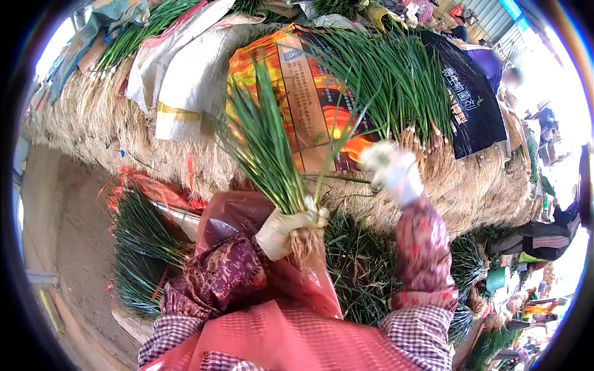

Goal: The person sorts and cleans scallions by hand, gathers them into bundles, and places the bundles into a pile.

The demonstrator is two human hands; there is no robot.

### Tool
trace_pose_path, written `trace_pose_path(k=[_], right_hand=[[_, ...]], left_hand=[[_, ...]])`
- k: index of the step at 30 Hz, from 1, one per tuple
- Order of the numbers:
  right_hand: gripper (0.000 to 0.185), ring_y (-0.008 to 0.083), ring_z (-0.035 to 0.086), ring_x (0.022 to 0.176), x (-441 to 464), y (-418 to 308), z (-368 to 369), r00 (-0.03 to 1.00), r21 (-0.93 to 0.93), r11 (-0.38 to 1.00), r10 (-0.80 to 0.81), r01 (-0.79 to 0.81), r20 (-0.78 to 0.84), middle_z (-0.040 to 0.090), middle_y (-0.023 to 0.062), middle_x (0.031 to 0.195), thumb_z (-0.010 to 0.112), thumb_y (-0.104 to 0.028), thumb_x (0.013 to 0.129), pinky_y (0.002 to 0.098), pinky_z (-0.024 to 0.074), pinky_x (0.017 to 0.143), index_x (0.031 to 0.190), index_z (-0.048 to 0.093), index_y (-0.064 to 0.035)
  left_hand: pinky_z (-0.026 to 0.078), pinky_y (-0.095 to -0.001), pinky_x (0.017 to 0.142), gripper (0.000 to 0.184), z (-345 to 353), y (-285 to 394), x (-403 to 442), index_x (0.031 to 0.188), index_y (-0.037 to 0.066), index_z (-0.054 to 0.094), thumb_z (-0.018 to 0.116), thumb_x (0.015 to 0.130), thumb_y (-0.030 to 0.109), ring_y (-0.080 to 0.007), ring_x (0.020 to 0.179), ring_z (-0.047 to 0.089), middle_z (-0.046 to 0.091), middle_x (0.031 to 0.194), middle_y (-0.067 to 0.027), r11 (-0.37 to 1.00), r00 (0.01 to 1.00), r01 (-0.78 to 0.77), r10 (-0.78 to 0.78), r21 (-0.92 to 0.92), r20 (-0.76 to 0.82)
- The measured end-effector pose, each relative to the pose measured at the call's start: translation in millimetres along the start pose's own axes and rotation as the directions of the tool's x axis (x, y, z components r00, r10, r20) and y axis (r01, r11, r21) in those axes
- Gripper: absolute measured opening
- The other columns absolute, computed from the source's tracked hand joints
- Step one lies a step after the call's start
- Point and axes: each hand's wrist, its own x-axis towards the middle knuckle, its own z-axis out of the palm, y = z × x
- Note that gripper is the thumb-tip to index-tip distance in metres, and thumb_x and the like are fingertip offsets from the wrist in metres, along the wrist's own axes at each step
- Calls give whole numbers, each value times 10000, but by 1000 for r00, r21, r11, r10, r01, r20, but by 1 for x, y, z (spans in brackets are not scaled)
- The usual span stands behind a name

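Observation:
My left hand (286,234), in a pale glove, is closed around a bunch of scallions (269,148) just above their roots. The green leaves point up and away, and the roots hang below my fist. My right hand (396,173), gloved too, is raised to the right of the bunch and smeared by motion, so its fingers do not show clearly. Behind it, more scallions (396,80) lie spread over an orange printed sack (309,123) and a black printed sack (473,99).
A long stack of root ends (204,157) stands before me, partly under white sacks (198,68). Bundled greens (145,247) lie at my left, and loose leaves (359,272) lie below the stack. A green bucket (497,279) and other people (544,235) are at the right.

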Motion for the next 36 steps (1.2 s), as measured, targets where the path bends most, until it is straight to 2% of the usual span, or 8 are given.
trace_pose_path(k=[4, 10, 20, 26, 29, 31, 32, 36], right_hand=[[347, 256, 650, 803, 85, 24, -56, 949, -718, 689, -151, -101, -278, 673, 121, 887, 637, -402, 866, 359, 510, 731, 878, 660, -56], [262, 111, 556, 494, 35, -17, 0, 983, 250, 955, 176, -159, -50, 612, 66, 730, 625, -243, 918, 265, 468, 415, 960, 581, 12], [419, 49, 558, 682, -34, -12, 73, 821, 490, 795, 18, -358, 571, 625, 2, 943, 610, -211, 941, 179, 441, 567, 1313, 503, -52], [172, 25, 543, 596, -52, -12, 59, 887, 114, 982, 80, -148, 455, 662, -12, 772, 661, -205, 901, 198, 448, 501, 1000, 689, -68], [137, 57, 582, 590, -55, 25, 52, 705, -453, 567, -670, 688, 232, 684, 24, 772, 692, -162, 858, 207, 483, 505, 976, 700, -94], [216, 142, 652, 703, -68, 6, 28, 954, -352, 933, 172, -77, 247, 702, 59, 927, 738, -203, 799, 270, 552, 599, 933, 686, -41], [254, 162, 665, 761, -68, -9, 18, 689, -318, 779, 626, -540, 366, 699, 67, 979, 750, -237, 791, 289, 562, 635, 905, 682, -20], [327, 168, 670, 903, -28, -2, -4, 985, -285, 949, 97, -135, -144, 691, 89, 1028, 783, -287, 771, 316, 544, 795, 964, 687, -41]], left_hand=[[449, -172, 616, 225, 20, 4, -3, 1020, 77, 596, 681, 820, 136, -90, 707, 577, 591, 843, -23, 989, 999, -41, 42, -141, -1], [446, -185, 583, 252, 8, 4, 4, 1050, 37, 614, 678, 808, 72, -74, 662, 573, 638, 842, -50, 999, 996, -48, 50, 25, -73], [553, -286, 705, 256, 10, 6, -8, 1049, -44, 581, 502, 813, 18, -150, 764, 633, 650, 1001, -140, 995, 998, 65, -66, -70, -7], [538, -282, 651, 160, -17, -9, -9, 952, 6, 557, 525, 796, 8, -190, 791, 630, 626, 910, -123, 993, 991, 121, -122, 9, 52], [533, -282, 628, 168, -4, -8, -17, 956, 23, 549, 542, 788, 4, -190, 777, 625, 626, 926, -129, 988, 998, 60, -61, -139, -6], [534, -311, 665, 211, -13, -11, -16, 999, 42, 538, 607, 801, 23, -193, 776, 620, 609, 946, -112, 987, 1000, 20, -23, -157, -21], [535, -325, 682, 231, -15, -12, -14, 1021, 47, 536, 628, 810, 36, -193, 776, 618, 602, 953, -104, 982, 1000, 1, 1, -190, 8], [531, -248, 722, 502, 8, 5, -15, 1350, 16, 405, 594, 887, 60, -156, 818, 613, 595, 929, -58, 991, 996, -19, 31, -129, 86]])
